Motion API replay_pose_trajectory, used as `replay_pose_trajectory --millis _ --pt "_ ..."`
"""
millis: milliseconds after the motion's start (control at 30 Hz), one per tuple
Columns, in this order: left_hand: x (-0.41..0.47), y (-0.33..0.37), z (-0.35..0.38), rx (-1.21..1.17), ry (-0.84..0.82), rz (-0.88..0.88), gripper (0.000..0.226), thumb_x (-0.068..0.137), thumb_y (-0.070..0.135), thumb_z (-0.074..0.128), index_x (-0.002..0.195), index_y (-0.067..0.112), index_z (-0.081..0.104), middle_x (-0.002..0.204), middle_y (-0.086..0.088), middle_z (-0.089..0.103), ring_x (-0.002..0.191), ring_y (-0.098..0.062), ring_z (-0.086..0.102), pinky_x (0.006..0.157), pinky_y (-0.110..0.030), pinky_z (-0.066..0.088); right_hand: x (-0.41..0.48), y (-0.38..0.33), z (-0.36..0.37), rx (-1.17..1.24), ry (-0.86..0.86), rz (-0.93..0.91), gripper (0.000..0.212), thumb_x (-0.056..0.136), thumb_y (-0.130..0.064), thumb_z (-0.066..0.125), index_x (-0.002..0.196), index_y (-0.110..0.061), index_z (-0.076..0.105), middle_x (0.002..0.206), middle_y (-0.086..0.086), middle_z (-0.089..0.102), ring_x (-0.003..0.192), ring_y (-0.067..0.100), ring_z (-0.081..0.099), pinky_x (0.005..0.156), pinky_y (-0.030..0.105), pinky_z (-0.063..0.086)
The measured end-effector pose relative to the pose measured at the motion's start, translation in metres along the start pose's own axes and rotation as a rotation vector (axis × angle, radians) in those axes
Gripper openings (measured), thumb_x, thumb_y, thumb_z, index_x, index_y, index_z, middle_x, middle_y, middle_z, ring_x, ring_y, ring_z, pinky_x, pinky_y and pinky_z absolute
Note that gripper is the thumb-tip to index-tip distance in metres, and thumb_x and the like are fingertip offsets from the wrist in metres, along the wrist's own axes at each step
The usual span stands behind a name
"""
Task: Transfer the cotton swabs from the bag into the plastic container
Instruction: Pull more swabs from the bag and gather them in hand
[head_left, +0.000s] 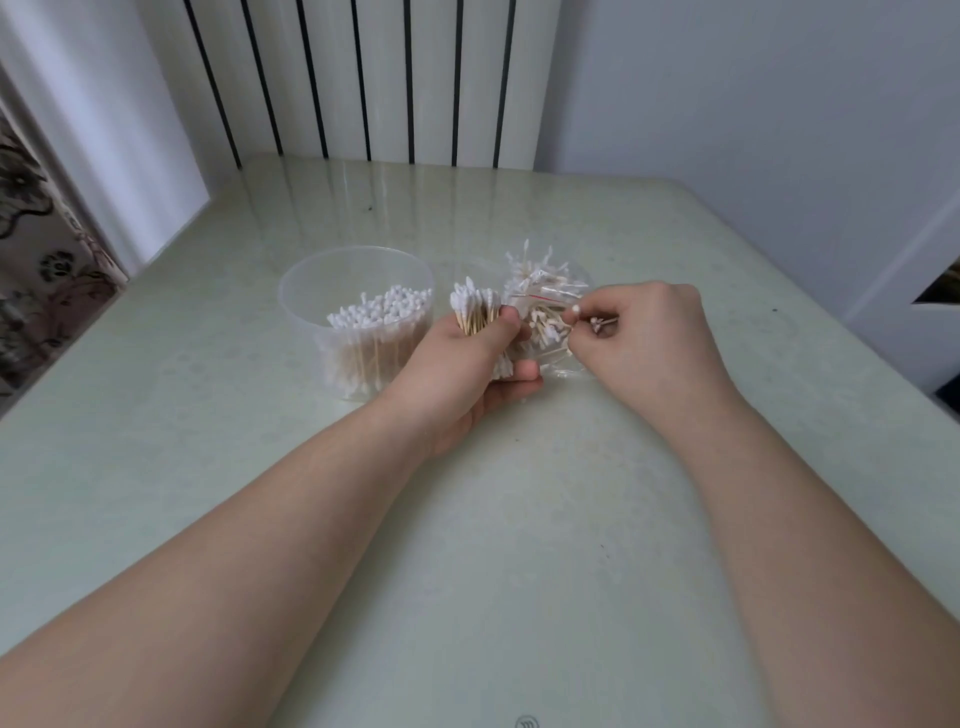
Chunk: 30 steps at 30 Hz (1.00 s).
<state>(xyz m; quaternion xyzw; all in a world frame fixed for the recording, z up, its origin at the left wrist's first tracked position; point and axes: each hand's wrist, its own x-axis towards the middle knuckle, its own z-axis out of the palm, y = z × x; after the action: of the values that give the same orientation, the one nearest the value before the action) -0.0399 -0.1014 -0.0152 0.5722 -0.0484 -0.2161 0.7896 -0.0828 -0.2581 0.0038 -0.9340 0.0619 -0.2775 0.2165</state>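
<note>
Head view: left grip holds swab bundle, right grip pinches swabs over bag.

Soft, even daylight, fairly bright. Faint glare streaks on surface near radiator. Weak shadows. Wide-angle bending at edges. Slightly soft overall, hands mildly blurred.

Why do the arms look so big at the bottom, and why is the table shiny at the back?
Head view: the wide-angle lens stretches things near the frame's edges, so the arms swell. Head view: the glossy table faintly mirrors the striped panel behind it. Head view: soft light, faint shadows; the cotton swabs in the bag look slightly smeared.
</note>
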Motion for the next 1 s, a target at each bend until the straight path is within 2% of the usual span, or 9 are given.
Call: replay_pose_trajectory --millis 67,133,300,433,600,667,733,833,1000 --pt "0.0 0.0 0.001 -0.001 0.007 -0.002 0.017 0.104 0.02 0.056 0.107 0.004 0.062 0.099 -0.009 0.063 0.057 -0.012 0.061 0.069 -0.033 0.064 0.0 -0.001 -0.004 0.144 0.023 0.062 0.018 0.077 -0.012 0.069 0.085 -0.023 0.08 0.063 -0.002 0.071 0.062 0.009 0.066 0.064 0.013 0.046" --pt "0.001 -0.001 0.001 -0.004 0.017 0.005 0.016 0.104 0.019 0.056 0.105 0.004 0.062 0.093 -0.006 0.062 0.058 -0.011 0.061 0.067 -0.031 0.063 0.0 -0.002 -0.007 0.308 0.019 0.132 0.018 0.077 -0.01 0.07 0.083 -0.024 0.08 0.061 -0.005 0.07 0.055 0.003 0.063 0.06 0.012 0.045" --pt "0.002 -0.002 0.001 -0.02 0.027 0.012 0.02 0.105 0.02 0.053 0.114 0.004 0.061 0.103 -0.007 0.061 0.078 -0.012 0.063 0.064 -0.028 0.062 0.004 -0.008 -0.014 0.787 -0.068 0.311 0.022 0.079 0.009 0.06 0.078 -0.007 0.074 0.069 0.016 0.069 0.049 0.016 0.054 0.053 0.022 0.048" --pt "0.0 -0.001 0.0 -0.036 -0.011 0.01 0.03 0.107 0.022 0.05 0.127 0.002 0.06 0.109 -0.011 0.069 0.086 -0.016 0.069 0.067 -0.029 0.063 0.005 -0.012 -0.013 1.147 -0.131 0.492 0.023 0.085 0.017 0.053 0.079 -0.001 0.066 0.071 0.008 0.068 0.051 0.012 0.055 0.047 0.017 0.044" --pt "-0.001 0.002 -0.002 -0.091 -0.033 0.004 0.028 0.107 0.022 0.049 0.124 0.003 0.059 0.116 -0.015 0.073 0.099 -0.022 0.074 0.074 -0.037 0.063 0.006 -0.01 -0.013 1.122 -0.221 0.552 0.021 0.084 0.017 0.052 0.08 0.0 0.065 0.067 0.007 0.068 0.05 0.012 0.054 0.042 0.017 0.04" --pt "-0.002 0.003 -0.002 -0.07 -0.054 0.01 0.031 0.107 0.022 0.049 0.126 0.0 0.059 0.124 -0.017 0.07 0.097 -0.022 0.073 0.079 -0.04 0.062 0.005 -0.01 -0.012 1.071 -0.267 0.546 0.022 0.084 0.017 0.052 0.079 0.0 0.065 0.062 0.005 0.066 0.049 0.011 0.054 0.042 0.017 0.04" --pt "-0.003 0.002 -0.002 -0.004 -0.107 0.018 0.033 0.107 0.023 0.049 0.128 0.0 0.06 0.12 -0.016 0.071 0.099 -0.024 0.071 0.082 -0.039 0.061 0.003 -0.01 -0.01 1.038 -0.288 0.534 0.023 0.084 0.016 0.053 0.077 -0.001 0.065 0.061 0.006 0.065 0.049 0.012 0.053 0.044 0.017 0.042" --pt "-0.005 0.001 -0.003 0.067 -0.17 0.034 0.026 0.107 0.024 0.049 0.118 0.007 0.065 0.103 -0.007 0.074 0.09 -0.016 0.073 0.075 -0.031 0.063 0.004 -0.01 -0.01 1.063 -0.272 0.516 0.023 0.084 0.017 0.052 0.077 -0.001 0.065 0.06 0.004 0.065 0.049 0.013 0.053 0.044 0.018 0.042" --pt "-0.005 -0.002 -0.002 0.132 -0.183 0.073 0.014 0.106 0.018 0.05 0.101 0.018 0.063 0.093 -0.001 0.068 0.082 -0.011 0.067 0.063 -0.025 0.056 0.006 -0.01 -0.01 1.132 -0.201 0.525 0.02 0.085 0.016 0.053 0.082 -0.001 0.064 0.068 0.008 0.068 0.049 0.013 0.055 0.043 0.018 0.041"
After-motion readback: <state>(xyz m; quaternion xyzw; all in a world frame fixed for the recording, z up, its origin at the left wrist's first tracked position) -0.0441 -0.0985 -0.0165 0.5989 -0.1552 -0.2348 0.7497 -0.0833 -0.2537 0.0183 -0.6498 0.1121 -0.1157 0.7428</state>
